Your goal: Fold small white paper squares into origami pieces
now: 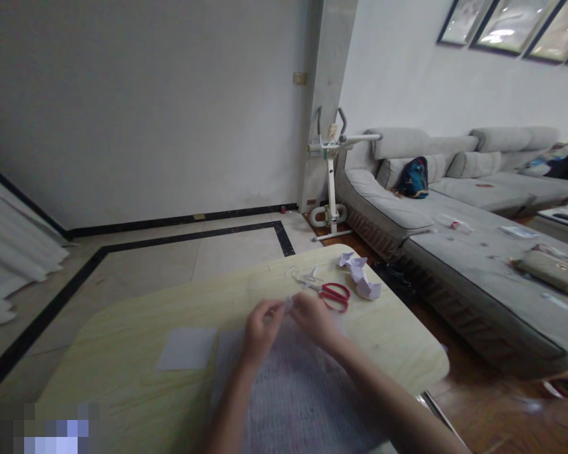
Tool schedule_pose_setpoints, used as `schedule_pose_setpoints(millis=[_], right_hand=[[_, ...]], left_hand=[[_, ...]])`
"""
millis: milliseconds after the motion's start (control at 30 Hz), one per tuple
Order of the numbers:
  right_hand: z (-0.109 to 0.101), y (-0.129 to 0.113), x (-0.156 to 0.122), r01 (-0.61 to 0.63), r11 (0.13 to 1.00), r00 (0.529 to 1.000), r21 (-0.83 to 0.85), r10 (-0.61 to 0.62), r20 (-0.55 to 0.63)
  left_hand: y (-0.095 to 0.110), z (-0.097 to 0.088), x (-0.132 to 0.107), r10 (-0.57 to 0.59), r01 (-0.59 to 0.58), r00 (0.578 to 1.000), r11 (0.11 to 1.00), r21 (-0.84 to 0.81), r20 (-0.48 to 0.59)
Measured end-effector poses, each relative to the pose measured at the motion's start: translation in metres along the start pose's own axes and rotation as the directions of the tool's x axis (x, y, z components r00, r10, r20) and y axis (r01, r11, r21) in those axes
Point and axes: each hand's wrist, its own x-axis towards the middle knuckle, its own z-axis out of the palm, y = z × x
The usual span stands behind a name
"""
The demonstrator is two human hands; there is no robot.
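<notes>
Both hands meet over the table, pinching a small white piece of paper (288,304) between them. My left hand (261,329) grips it from the left with closed fingertips, and my right hand (311,317) from the right. Fingers cover much of the piece, so its shape cannot be made out. Beneath my forearms lies a large sheet covered in faint writing (298,397). Scissors with red handles (337,297) rest just beyond my right hand. Thin paper scraps (310,272) are scattered near the blades. Farther right are several folded, pale purple-white papers (360,276).
A flat white sheet (188,349) lies on the left part of the yellowish table (123,334). Beyond the table's right edge stands a grey sofa (492,302) with a blue backpack (414,178). A white exercise machine (332,180) stands by the wall corner.
</notes>
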Motion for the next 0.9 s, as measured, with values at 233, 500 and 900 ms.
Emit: schedule_pose_setpoints(millis=[233,500,900], right_hand=[[-0.003,0.005,-0.001,0.034,0.999,0.997,-0.014,-0.033,0.068],[-0.006,0.001,-0.001,0.003,1.0,0.997,0.01,-0.004,0.074],[-0.022,-0.002,-0.001,-0.029,0.976,0.981,0.216,-0.013,0.194]], left_hand=[[0.0,-0.001,0.0,-0.079,0.082,0.996,0.994,-0.069,0.042],[0.003,-0.004,0.0,-0.109,0.114,0.992,0.987,-0.114,0.056],[0.008,-0.008,0.002,-0.173,0.191,0.977,0.971,-0.144,0.125]])
